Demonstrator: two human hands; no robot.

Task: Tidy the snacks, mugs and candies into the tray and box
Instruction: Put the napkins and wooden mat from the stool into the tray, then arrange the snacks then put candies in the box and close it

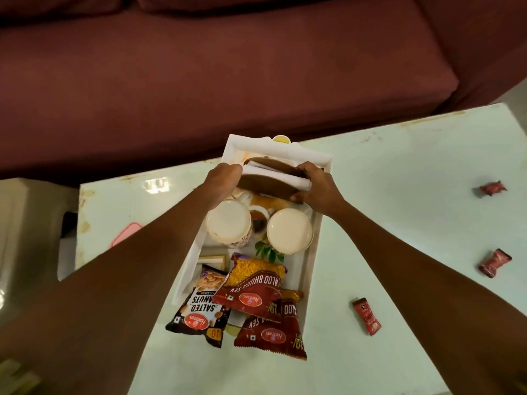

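Observation:
A white tray [310,252] lies on the pale table [399,181]. Both my hands hold a small brown-and-white box [271,178] over the tray's far end: my left hand [224,181] grips its left side, my right hand [316,185] its right side. Under them stand two upside-down mugs [228,220] [289,230]. At the tray's near end lie a salted peanuts packet [201,309] and two red aloo bhujia sev packets [253,283] [273,332], which overhang the rim. Three red candies [492,188] [494,262] [367,316] lie loose on the table to the right.
A maroon sofa [228,67] runs along the table's far side. A pink object [125,233] lies on the table at the left, partly hidden by my left forearm. A yellow tab [281,138] shows behind the tray's far edge.

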